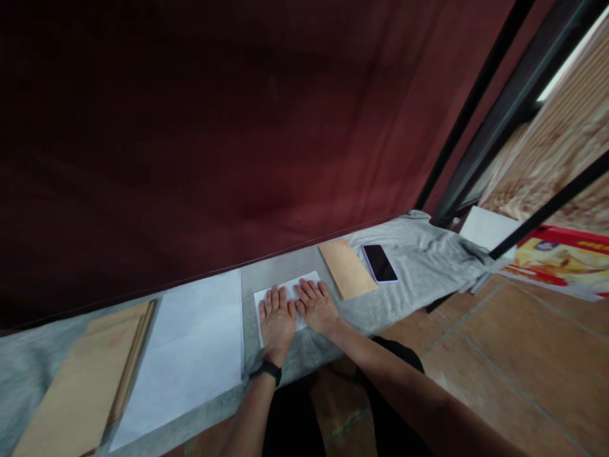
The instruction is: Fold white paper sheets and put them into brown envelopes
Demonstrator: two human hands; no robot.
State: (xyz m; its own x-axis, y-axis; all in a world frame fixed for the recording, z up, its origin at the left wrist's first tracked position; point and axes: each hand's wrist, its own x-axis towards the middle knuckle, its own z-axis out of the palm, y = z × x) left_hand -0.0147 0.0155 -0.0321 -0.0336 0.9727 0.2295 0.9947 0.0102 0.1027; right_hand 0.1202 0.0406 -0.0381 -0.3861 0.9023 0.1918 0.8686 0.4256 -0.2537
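My left hand [276, 320] lies flat, fingers stretched out, on a small folded white sheet of paper [288, 287] on the grey cloth-covered table [409, 279]. A black band sits on that wrist. My right hand [316, 306] rests flat beside it on the same sheet, fingers spread and pointing away from me. Neither hand grips anything; both press down on the paper.
A stack of large white sheets [197, 346] lies to the left, with brown envelopes [88, 381] further left. To the right lie a brown envelope [347, 270] and a black phone [379, 263]. A dark red curtain [214, 127] hangs behind the table. Tiled floor and a red box [561, 257] are at right.
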